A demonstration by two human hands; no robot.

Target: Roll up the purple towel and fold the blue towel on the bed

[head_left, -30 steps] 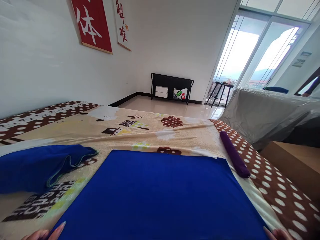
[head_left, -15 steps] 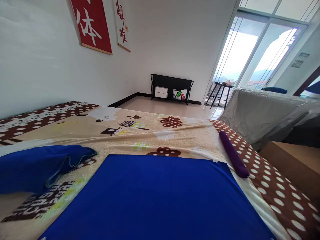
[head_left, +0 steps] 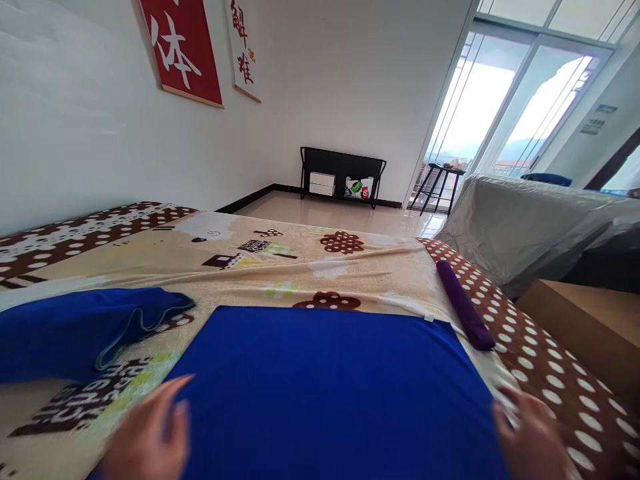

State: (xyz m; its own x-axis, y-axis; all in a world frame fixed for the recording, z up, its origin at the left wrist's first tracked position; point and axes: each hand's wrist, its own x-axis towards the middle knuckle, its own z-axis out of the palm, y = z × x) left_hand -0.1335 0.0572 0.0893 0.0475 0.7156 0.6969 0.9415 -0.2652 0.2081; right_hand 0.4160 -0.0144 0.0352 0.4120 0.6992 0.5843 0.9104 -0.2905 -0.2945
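Head view: the flat blue towel (head_left: 325, 387) lies spread on the bed (head_left: 300, 267), long side running left to right, between both hands. The left hand (head_left: 150, 433) and right hand (head_left: 530, 437), fingers open, sit at its opposite side edges, equally near.

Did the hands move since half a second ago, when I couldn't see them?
Yes. The left hand and right hand have come up into view, at the side edges of the flat blue cloth.
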